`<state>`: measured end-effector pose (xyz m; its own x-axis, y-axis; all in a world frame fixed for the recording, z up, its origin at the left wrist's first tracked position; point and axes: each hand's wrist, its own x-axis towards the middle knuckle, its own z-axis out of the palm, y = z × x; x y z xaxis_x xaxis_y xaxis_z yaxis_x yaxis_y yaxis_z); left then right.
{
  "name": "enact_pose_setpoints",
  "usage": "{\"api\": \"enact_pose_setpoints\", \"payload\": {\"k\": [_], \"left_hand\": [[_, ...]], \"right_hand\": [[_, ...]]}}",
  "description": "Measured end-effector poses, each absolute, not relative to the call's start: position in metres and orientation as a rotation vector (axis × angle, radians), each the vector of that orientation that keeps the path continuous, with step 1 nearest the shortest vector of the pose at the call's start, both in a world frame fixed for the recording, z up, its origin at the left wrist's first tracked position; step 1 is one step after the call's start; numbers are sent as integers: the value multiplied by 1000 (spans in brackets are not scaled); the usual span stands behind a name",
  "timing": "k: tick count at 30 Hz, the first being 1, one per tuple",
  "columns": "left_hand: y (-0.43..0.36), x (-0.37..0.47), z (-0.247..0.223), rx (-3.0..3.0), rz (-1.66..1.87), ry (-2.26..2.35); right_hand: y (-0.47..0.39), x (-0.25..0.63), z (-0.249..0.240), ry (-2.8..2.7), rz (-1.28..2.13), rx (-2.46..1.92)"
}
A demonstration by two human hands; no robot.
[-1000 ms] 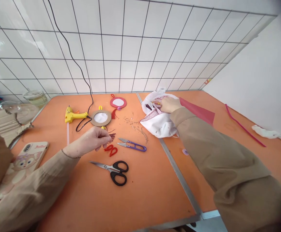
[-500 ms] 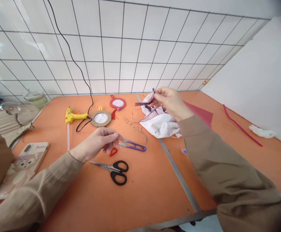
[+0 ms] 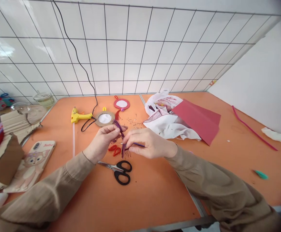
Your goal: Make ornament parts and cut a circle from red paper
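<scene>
My left hand (image 3: 101, 141) pinches a bundle of dark purple threads (image 3: 117, 125), whose loose ends stick up above the fingers and hang below. Close against it, my right hand (image 3: 151, 144) is closed around purple thread snips (image 3: 139, 145), with most of the tool hidden by the fingers. The snips' tip is at the threads, but I cannot tell whether it is cutting. Just under the hands lie red loops (image 3: 115, 149) and black-handled scissors (image 3: 122, 172). Thread scraps (image 3: 133, 121) are scattered behind the hands.
Left of the hands are a yellow glue gun (image 3: 81, 116), a cardboard ring (image 3: 96, 120), a phone (image 3: 31, 164) and torn cardboard (image 3: 5, 158). A red round ornament (image 3: 128, 104) lies at the back. A white bag (image 3: 165, 129) and red sheets (image 3: 200, 120) lie to the right.
My right hand has come down from the white bag to my left hand. The purple threads are now in my left hand, and the snips have left the table for my right.
</scene>
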<state>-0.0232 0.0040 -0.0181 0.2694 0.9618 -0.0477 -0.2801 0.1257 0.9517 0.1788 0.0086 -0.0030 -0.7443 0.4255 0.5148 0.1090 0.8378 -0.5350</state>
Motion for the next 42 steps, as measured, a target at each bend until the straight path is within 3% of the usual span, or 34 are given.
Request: {"api": "enact_pose_setpoints", "payload": {"k": [6,9,14,23,25,30,35,42], "left_hand": [[2,-21,-14,1009,1146,837],[2,-21,-11,932,1143,835],[1,-19,-9,870,1126,798],[2,-21,-5,759,1185,780],[3,-22,-5,744,1203,779],[3,-23,-4,777,1190,794],[1,-20,-5,816,1160,787],[1,-21,-5,801,1105,761]], "right_hand": [[10,181,1,-2202,1037,-376],[11,182,2,-1955,1271,-603],[10,171,-4,-1717,1332,-968],[10,169,-4,-1641,1642,-933],[15,178,2,-1666,1500,-969],[48,218,17,-1543,763,-1209],[85,280,20,-1537,264,-1637],[116,324,7,-1747,11,-2048]]}}
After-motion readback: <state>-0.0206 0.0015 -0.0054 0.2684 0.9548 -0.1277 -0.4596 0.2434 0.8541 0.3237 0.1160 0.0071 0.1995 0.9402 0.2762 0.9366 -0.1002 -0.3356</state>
